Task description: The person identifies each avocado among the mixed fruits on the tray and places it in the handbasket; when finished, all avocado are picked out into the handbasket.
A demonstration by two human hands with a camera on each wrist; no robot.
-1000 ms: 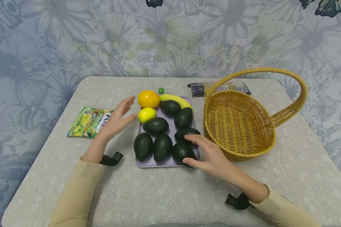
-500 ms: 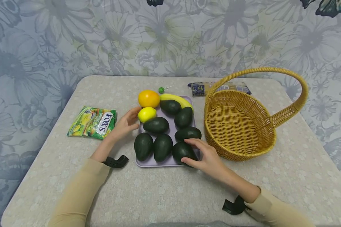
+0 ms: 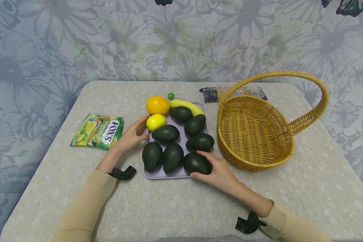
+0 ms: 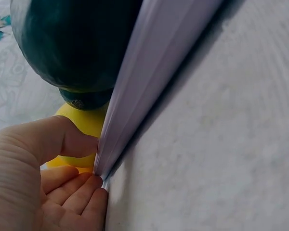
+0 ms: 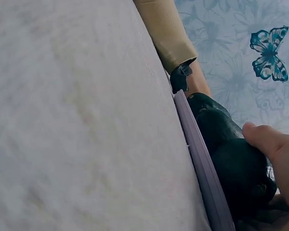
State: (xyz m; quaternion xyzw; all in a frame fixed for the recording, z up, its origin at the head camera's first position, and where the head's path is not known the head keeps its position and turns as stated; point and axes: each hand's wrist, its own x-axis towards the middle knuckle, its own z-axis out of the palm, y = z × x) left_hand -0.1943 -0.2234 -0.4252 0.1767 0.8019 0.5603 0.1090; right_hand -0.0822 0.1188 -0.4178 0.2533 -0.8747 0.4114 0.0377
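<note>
A lilac tray (image 3: 168,176) carries several dark green avocados, a yellow lemon (image 3: 155,122), an orange (image 3: 158,105) and a banana (image 3: 191,107). With thumb and fingers spread around it, my right hand (image 3: 220,173) grips the avocado (image 3: 196,163) at the tray's front right corner. The right wrist view shows the thumb (image 5: 262,137) along its side, most fingers hidden behind the fruit. My left hand (image 3: 130,137) touches the tray's left edge beside the lemon, fingers relaxed; the left wrist view has the thumb (image 4: 77,142) and fingertips right at the rim.
A wicker basket (image 3: 251,137) with a tall handle stands right of the tray. Left of it lies a green FOX'S candy bag (image 3: 98,131). Behind are a small green lollipop (image 3: 171,95) and a long clear packet with blue ends (image 3: 211,94), near the papered wall.
My left hand has come down and right to the tray's edge, uncovering the candy bag. My right hand has closed in around the front right avocado, which has turned slightly.
</note>
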